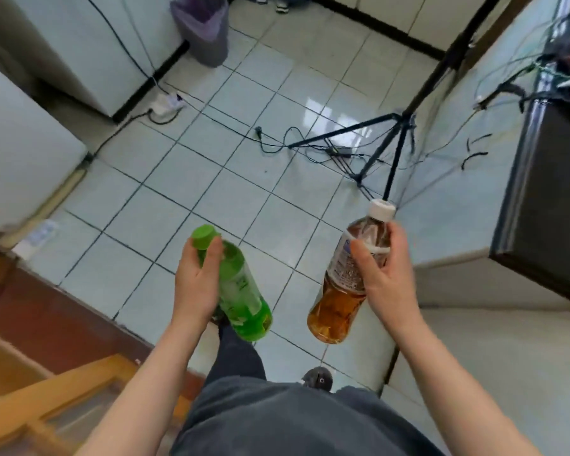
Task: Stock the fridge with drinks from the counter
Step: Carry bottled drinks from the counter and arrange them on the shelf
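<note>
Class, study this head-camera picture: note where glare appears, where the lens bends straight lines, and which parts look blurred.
Head view: glare whitens the floor tiles beside the tripod; the wide lens bows the straight tile lines; the wooden furniture lower left smears; the green bottle and amber bottle look fairly sharp.

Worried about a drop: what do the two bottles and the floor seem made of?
Green bottle: likely glossy green-tinted plastic; contents show through. Amber-drink bottle: clear plastic, it seems, with white cap, printed label. Floor: glazed pale tiles, given shiny reflections and dark grout lines.
</note>
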The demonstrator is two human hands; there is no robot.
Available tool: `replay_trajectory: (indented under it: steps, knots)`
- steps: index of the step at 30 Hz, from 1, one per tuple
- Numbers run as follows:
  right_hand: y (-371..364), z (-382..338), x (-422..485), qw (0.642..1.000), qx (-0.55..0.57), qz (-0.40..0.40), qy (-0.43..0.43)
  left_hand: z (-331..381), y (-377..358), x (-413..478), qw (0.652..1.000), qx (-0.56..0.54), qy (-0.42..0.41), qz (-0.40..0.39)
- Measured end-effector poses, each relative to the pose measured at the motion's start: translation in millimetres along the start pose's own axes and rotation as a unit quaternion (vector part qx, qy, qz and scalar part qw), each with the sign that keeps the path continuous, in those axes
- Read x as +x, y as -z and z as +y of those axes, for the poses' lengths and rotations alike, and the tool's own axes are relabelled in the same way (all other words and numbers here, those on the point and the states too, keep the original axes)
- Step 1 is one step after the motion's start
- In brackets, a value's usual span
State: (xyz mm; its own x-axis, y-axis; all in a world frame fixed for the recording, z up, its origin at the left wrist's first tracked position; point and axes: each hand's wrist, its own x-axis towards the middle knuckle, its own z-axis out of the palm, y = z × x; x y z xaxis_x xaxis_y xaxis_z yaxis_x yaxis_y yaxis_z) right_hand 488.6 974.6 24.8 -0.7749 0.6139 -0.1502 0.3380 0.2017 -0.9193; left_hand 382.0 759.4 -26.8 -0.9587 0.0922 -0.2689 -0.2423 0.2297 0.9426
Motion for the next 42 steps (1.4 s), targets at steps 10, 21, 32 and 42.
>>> replay_trajectory:
  steps: [10, 21, 32, 42]
  knots:
    - [-221, -92, 112, 0.974, -0.098, -0.154, 0.136, 25, 162, 128, 0.992, -0.007, 0.022, 0.127]
    - [-419, -171, 208, 0.941, -0.063, -0.272, 0.190, 23, 263, 234, 0.955, -0.097, 0.057, 0.273]
    - [-621, -310, 337, 0.872, -0.036, -0.434, 0.222, 105, 360, 412, 0.911, -0.156, -0.010, 0.382]
    - [-774, -391, 343, 0.803, -0.055, -0.516, 0.295, 118, 469, 474, 0.869, -0.159, -0.029, 0.467]
